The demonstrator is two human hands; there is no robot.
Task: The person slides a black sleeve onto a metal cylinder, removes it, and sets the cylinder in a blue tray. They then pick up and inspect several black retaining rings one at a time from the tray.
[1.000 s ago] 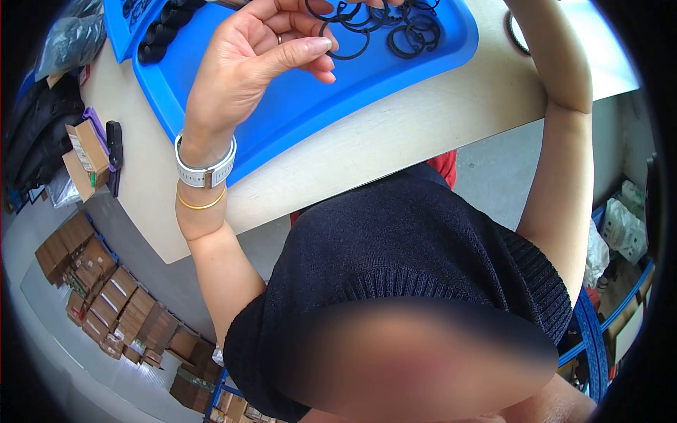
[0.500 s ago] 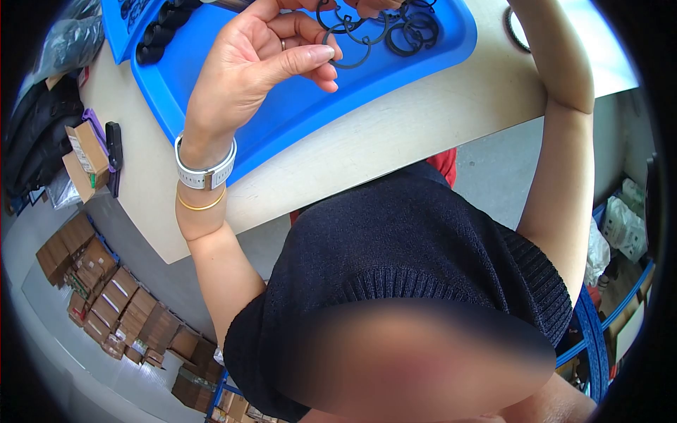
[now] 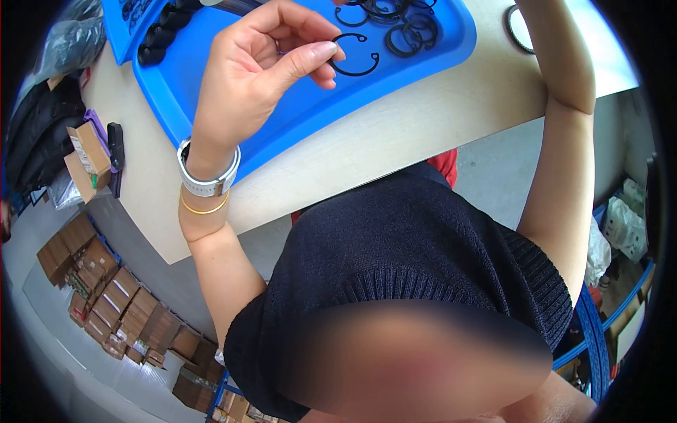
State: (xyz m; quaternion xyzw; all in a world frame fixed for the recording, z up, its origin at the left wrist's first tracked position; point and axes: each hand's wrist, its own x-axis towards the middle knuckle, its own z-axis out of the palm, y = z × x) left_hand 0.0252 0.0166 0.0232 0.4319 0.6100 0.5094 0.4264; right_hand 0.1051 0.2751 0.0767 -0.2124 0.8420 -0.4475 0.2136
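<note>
Between the thumb and fingers of my left hand is a black circlip, its open side with two small eyelets facing right. The hand hovers over a blue plastic tray. More black circlips lie in a loose pile at the tray's right end, several overlapping. My right forearm reaches up along the right side, and the hand itself is cut off by the top edge, so what it holds is hidden.
Black round parts stand in a row at the tray's left. Another blue container adjoins it. A black-rimmed round object lies on the pale table. An opened cardboard box sits left, and stacked cartons stand beyond.
My right fingers have left the circlips at the top of the view. One circlip now stands apart from the others in my left hand, which has shifted slightly.
</note>
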